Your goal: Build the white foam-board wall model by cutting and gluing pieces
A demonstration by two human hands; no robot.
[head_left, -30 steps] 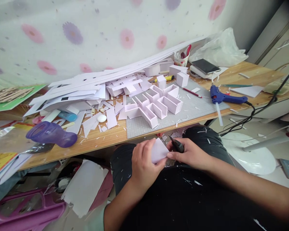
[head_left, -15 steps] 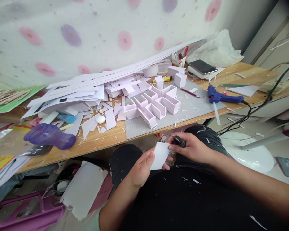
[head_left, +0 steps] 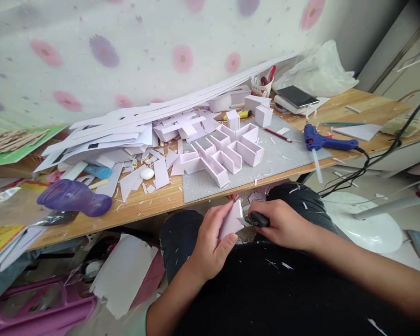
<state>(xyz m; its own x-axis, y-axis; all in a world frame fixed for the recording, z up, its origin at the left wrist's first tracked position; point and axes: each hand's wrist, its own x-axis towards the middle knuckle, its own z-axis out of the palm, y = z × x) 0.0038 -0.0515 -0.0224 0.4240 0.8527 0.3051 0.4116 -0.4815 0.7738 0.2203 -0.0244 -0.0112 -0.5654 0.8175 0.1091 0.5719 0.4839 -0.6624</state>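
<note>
Above my lap, my left hand (head_left: 212,240) is closed on a small white foam board piece (head_left: 232,220), fingers behind and thumb along its lower edge. My right hand (head_left: 282,221) grips a black utility knife (head_left: 257,219), its blade end at the right edge of the piece. Beyond them on the table lies a grey cutting mat (head_left: 283,151). On the mat stands a white foam board model (head_left: 227,161) of joined, open-topped channels. A small white box (head_left: 263,115) stands behind it.
Right of the mat's model lies a blue glue gun (head_left: 327,139) with a black cable. A red pencil (head_left: 278,135) and yellow cutter (head_left: 244,114) lie farther back. White sheets (head_left: 108,126), scraps and a purple vessel (head_left: 75,198) crowd the left. A white lamp base (head_left: 364,224) stands at right.
My left hand has turned the board piece more upright and edge-on, with its fingers now behind it. My right hand has swung the knife so its blade end meets the piece's edge.
</note>
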